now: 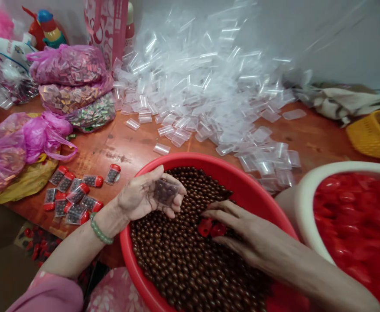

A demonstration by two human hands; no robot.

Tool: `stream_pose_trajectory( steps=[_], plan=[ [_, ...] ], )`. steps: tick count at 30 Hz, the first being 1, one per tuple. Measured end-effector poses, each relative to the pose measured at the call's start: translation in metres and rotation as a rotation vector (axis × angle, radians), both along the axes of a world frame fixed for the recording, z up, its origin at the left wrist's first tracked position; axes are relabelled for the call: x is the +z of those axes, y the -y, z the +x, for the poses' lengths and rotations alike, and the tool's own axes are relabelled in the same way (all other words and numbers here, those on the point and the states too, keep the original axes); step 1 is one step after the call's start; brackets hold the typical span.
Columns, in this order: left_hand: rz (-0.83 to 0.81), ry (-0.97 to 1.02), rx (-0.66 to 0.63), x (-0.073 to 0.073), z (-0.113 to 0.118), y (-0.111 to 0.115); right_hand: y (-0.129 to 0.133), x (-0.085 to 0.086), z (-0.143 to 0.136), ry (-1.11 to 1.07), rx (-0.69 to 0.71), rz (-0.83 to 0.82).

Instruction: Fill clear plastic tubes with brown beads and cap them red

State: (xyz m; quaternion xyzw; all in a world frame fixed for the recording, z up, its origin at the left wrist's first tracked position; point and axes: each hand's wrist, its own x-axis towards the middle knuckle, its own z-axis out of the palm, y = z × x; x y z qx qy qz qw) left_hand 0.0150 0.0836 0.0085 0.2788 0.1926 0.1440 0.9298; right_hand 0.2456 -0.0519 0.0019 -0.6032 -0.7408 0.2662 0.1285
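My left hand (144, 195), with a green bead bracelet at the wrist, holds a small clear plastic case (166, 192) with brown balls inside. It is above the left part of a red basin (251, 182). Glossy brown balls (177, 260) lie thick in the basin. Over them, my right hand (238, 225) curls its fingers around red plastic caps (206, 226), low against the balls. Its thumb and fingertips are partly hidden among the balls and caps. Filled cases with red caps (76, 193) lie on the table left of my left hand.
Clear empty cases (202, 86) form a large heap along the wall. A white-rimmed tub (303, 208) of red caps stands at the right, below a yellow basket (371, 134). Pink bags (69, 65) of small printed pieces crowd the left. A box (1, 242) with red-capped items sits at lower left.
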Motion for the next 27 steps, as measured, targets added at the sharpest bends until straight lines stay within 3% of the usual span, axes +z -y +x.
stream_pose_trajectory(
  steps=[3,6,10,15,21,27],
  plan=[
    [0.020,-0.003,0.056,-0.004,0.000,-0.002,0.004,-0.018,-0.005,0.131,0.043,0.046],
    [0.024,-0.006,0.055,-0.006,0.000,-0.003,0.004,-0.024,-0.007,0.163,0.052,0.043],
    [-0.017,-0.017,0.088,-0.006,0.001,-0.002,0.000,-0.012,-0.007,-0.020,-0.014,-0.012],
    [-0.053,0.008,0.048,-0.005,0.001,-0.003,-0.004,0.008,-0.016,-0.328,-0.241,-0.118],
    [-0.018,-0.058,0.089,-0.008,0.001,-0.004,-0.009,0.021,-0.035,-0.615,-0.472,-0.159],
    [0.001,-0.140,0.140,0.002,0.001,-0.001,-0.023,0.033,-0.049,-0.852,-0.468,-0.217]
  ],
)
